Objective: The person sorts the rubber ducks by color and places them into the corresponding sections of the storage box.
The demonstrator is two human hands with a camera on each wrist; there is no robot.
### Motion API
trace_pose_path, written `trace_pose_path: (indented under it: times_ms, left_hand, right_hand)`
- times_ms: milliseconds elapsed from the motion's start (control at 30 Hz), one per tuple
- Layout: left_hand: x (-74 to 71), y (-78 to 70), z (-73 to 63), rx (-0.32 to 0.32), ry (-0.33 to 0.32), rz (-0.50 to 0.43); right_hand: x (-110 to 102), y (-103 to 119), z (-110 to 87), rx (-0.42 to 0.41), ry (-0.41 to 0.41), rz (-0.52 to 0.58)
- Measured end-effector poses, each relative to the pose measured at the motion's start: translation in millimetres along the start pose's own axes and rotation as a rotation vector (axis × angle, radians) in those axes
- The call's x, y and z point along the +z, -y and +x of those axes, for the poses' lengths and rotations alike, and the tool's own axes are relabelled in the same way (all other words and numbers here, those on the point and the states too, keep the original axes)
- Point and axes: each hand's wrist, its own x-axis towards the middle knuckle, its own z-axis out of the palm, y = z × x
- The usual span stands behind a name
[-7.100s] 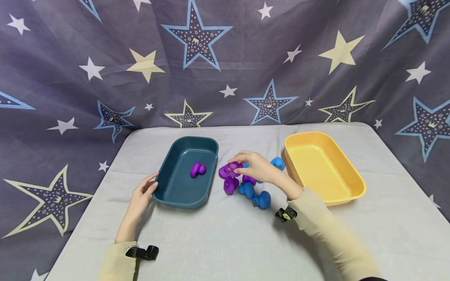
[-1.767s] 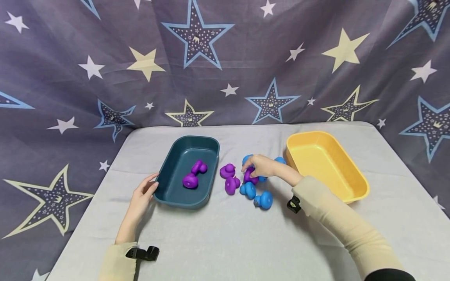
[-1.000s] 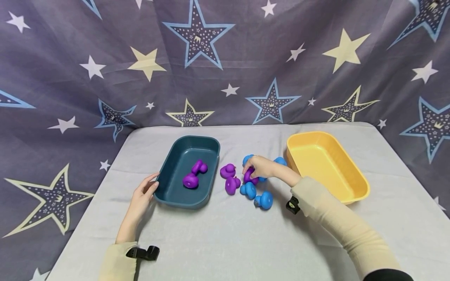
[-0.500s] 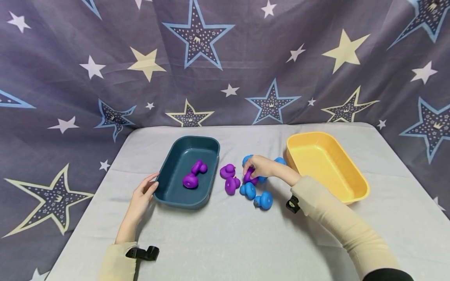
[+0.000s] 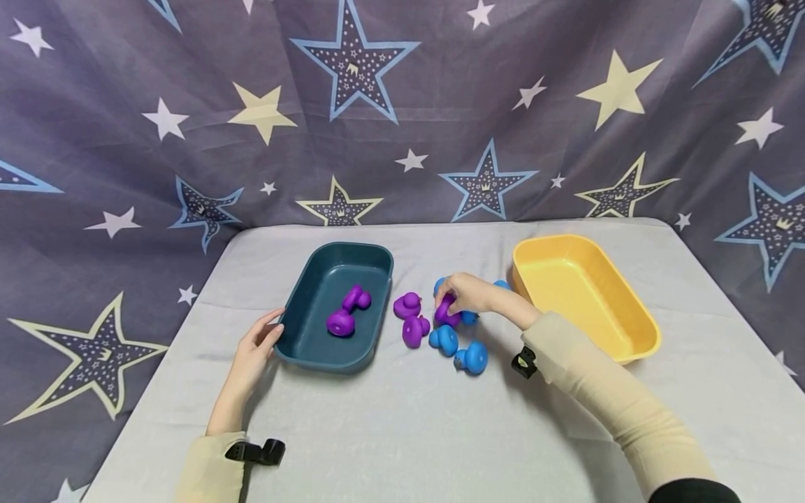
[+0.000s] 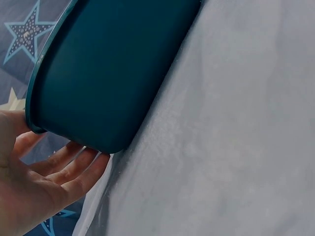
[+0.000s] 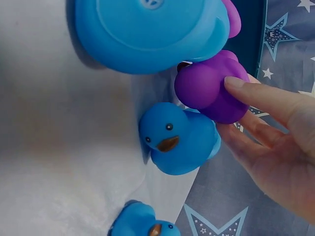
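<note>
My right hand [image 5: 470,291] pinches a purple rubber duck [image 7: 211,86] between thumb and fingers, in the middle of the loose ducks. Beside it in the right wrist view, a blue rubber duck [image 7: 182,140] with a brown beak faces the camera. Two other purple ducks lie to the left, one lower [image 5: 412,332] and one higher [image 5: 407,305]. My left hand [image 5: 250,353] rests against the near-left corner of the dark teal tray [image 5: 336,366], its fingertips on the outer wall in the left wrist view. Inside that tray are two purple ducks [image 5: 340,323].
A yellow tray [image 5: 588,300] stands at the right with nothing in it. Two blue ducks lie in front of my right hand, one [image 5: 446,340] left of the other [image 5: 476,358]; more blue shows behind the hand. A star-patterned cloth [image 5: 415,112] hangs behind the table.
The purple duck held earliest now lies in the teal tray with the other. My right hand has come back to the group and now holds another purple duck, slightly raised. The left hand stays put.
</note>
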Motion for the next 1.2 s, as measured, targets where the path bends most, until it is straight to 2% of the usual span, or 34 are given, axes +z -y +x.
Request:
trace_pose_path:
  times_ms: [333, 567, 800, 1200]
  left_hand:
    - [-0.8, 1.9, 1.0, 0.022, -0.012, 0.022]
    - [-0.5, 1.7, 0.1, 0.02, -0.007, 0.004]
    - [-0.4, 1.4, 0.0, 0.02, 0.001, -0.001]
    - [-0.2, 2.5, 1.1, 0.032, -0.007, 0.002]
  right_hand:
    - [-4, 5, 0.6, 0.013, -0.018, 0.01]
    - [-6, 10, 1.3, 0.043, -0.036, 0.034]
    - [-8, 11, 1.6, 0.04, -0.048, 0.037]
    - [-13, 17, 2.7, 0.038, -0.115, 0.062]
